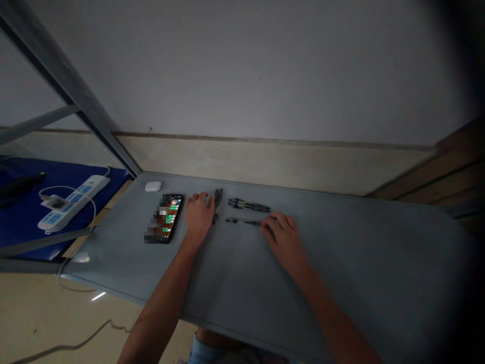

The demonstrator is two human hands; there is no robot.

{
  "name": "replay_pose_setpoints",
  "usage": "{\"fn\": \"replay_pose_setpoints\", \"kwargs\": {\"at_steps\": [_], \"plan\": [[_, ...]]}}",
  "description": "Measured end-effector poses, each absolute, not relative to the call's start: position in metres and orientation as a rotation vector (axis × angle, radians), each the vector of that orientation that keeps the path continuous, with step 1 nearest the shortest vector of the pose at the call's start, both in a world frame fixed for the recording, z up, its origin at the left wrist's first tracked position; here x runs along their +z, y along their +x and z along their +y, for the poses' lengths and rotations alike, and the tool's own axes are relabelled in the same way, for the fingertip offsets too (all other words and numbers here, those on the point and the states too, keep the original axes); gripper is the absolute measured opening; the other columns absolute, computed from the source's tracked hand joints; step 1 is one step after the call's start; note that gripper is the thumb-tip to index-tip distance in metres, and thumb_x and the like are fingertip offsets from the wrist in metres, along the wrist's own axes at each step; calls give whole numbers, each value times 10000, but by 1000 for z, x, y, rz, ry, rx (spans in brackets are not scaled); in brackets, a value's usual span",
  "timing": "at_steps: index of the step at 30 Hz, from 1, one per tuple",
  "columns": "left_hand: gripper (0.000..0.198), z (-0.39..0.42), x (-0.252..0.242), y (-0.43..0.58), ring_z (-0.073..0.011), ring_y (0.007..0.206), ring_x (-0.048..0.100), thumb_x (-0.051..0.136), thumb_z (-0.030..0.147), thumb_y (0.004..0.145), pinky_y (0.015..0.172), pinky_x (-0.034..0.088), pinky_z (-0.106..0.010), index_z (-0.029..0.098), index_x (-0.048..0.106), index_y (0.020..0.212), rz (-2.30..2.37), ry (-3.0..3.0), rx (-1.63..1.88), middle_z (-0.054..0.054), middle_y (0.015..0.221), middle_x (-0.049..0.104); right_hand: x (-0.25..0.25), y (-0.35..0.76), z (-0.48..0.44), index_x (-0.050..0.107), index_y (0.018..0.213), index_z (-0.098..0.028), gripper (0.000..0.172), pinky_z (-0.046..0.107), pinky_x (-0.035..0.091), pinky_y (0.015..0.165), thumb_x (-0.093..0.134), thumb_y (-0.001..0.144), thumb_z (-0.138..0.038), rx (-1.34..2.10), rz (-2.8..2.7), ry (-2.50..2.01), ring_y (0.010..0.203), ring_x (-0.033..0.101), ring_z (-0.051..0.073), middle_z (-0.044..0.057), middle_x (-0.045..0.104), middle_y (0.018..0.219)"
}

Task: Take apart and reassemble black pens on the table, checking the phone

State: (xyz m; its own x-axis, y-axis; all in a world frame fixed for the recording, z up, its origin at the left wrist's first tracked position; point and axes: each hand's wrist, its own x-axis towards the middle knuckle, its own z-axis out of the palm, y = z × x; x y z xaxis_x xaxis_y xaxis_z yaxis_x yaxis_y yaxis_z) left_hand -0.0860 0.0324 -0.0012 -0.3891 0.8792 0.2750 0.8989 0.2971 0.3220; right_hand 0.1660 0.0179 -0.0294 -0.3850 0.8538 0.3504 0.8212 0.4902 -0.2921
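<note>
My left hand (pixel 199 215) rests palm down on the grey table (pixel 359 263), fingers stretched out, its fingertips touching a dark pen-like piece (pixel 217 202) that lies pointing away from me. My right hand (pixel 283 235) lies over the right end of another thin dark pen (pixel 242 221), fingers curled down on it. A third, thicker dark pen (pixel 249 205) lies just behind, untouched. A phone (pixel 166 218) with a lit screen lies left of my left hand.
A white earbud case (pixel 153 186) sits near the table's back left corner. A white power strip (pixel 71 199) with a plugged charger and cable lies on a blue surface at left. A metal frame bar (pixel 68 86) slants up left. The wall runs behind.
</note>
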Motion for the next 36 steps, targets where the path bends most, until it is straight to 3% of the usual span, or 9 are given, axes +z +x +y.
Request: {"fn": "replay_pose_setpoints", "kwargs": {"at_steps": [3, 6, 11, 14, 19, 22, 25, 31, 36], "plan": [[422, 27, 4, -83, -329, 1191, 492, 414, 458, 946, 983, 404, -494, 186, 654, 1162, -2412, -1596, -608, -159, 1223, 597, -28, 164, 17, 582, 884, -209, 105, 416, 428, 866, 490, 933, -217, 189, -2288, -1357, 987, 539, 256, 75, 624, 1017], [474, 23, 5, -81, -385, 1371, 293, 433, 471, 932, 1030, 335, -612, 190, 581, 1284, -2385, -1538, -516, -179, 1447, 419, -27, 163, 16, 551, 877, -210, 69, 406, 425, 848, 503, 926, -217, 221, -2293, -1341, 954, 539, 249, 65, 624, 982], [552, 19, -3, -81, -421, 1439, 133, 394, 492, 943, 963, 306, -748, 311, 381, 1464, -2435, -1551, -410, -142, 1578, 230, -27, 163, 16, 546, 857, -218, 62, 401, 420, 857, 518, 912, -217, 226, -2302, -1319, 957, 537, 246, 61, 620, 975], [627, 16, -3, -80, -458, 1445, 45, 397, 514, 935, 919, 270, -809, 310, 268, 1514, -2462, -1490, -372, -147, 1606, 141, -26, 162, 16, 544, 858, -220, 52, 404, 423, 855, 523, 906, -220, 225, -2298, -1332, 960, 541, 250, 64, 619, 979], [653, 12, 2, -76, -471, 1444, -51, 434, 518, 922, 963, 198, -815, 306, 265, 1517, -2426, -1477, -404, -129, 1618, 100, -28, 161, 16, 534, 903, -221, 8, 413, 437, 850, 532, 896, -225, 227, -2274, -1368, 952, 554, 262, 71, 631, 967], [634, 15, 1, -78, -426, 1463, -34, 438, 486, 931, 1039, 162, -759, 290, 282, 1513, -2374, -1564, -432, -132, 1617, 104, -31, 162, 16, 547, 994, -223, 96, 434, 431, 888, 524, 904, -244, 214, -2271, -1354, 1013, 554, 278, 84, 643, 1036], [617, 18, -4, -83, -401, 1470, 20, 409, 483, 944, 1064, 201, -713, 267, 295, 1511, -2384, -1605, -424, -150, 1613, 115, -34, 163, 17, 556, 1080, -227, 176, 445, 431, 913, 502, 916, -259, 202, -2279, -1333, 1050, 556, 285, 92, 646, 1084], [645, 17, -5, -83, -480, 1442, -6, 384, 519, 937, 920, 236, -829, 313, 221, 1526, -2488, -1432, -432, -129, 1623, 53, -35, 163, 18, 515, 1245, -227, 332, 467, 451, 892, 480, 921, -288, 171, -2268, -1360, 1040, 581, 303, 115, 650, 1084], [633, 17, 0, -81, -444, 1456, -48, 386, 493, 946, 1011, 140, -793, 298, 229, 1528, -2387, -1445, -433, -130, 1621, 71, -35, 163, 17, 539, 1244, -227, 329, 475, 446, 905, 472, 928, -289, 151, -2289, -1365, 1057, 569, 304, 117, 643, 1103]]}}
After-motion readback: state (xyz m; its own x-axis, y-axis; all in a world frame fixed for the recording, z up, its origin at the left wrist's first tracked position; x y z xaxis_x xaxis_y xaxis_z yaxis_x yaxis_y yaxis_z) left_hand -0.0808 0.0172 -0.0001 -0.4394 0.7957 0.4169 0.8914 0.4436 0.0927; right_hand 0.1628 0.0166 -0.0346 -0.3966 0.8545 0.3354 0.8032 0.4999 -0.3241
